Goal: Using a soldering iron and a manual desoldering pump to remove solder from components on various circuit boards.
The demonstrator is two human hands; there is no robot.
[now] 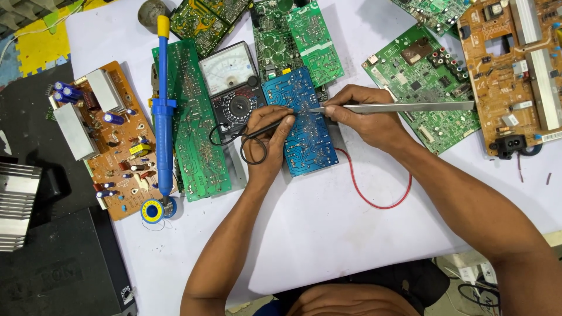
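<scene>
A blue circuit board (304,137) lies solder side up in the middle of the white table. My left hand (266,140) rests on the board's left edge and grips a thin black probe with its lead looping below. My right hand (363,117) holds long metal tweezers (410,107), whose tip touches the blue board near the probe tip. An analog multimeter (233,88) lies just left of the blue board, partly under my left hand.
A blue desoldering pump (163,111) lies on a long green board (196,134). An orange board (111,140) sits left, a solder spool (153,210) below it. More green boards (421,82) and an orange board (515,64) lie right. A red wire (374,193) loops near me.
</scene>
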